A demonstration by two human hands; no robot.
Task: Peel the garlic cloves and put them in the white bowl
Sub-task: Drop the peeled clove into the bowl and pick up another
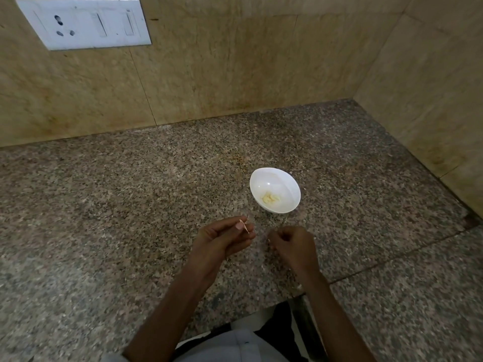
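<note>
left hand (224, 240): fingers (239, 226) pinching garlic skin (245, 226) | right hand (291, 244): fingers curled, contents cannot be told | white bowl (286, 182) on table (130, 205): peeled cloves (270, 198) inside

A speckled brown granite counter (125, 205) fills the lower view, with a straight seam (392, 259) crossing its right side. A beige back wall (235, 74) and side wall (431, 87) meet in a corner. A white switch plate (83, 23) with a socket sits high on the back wall, at left
</note>
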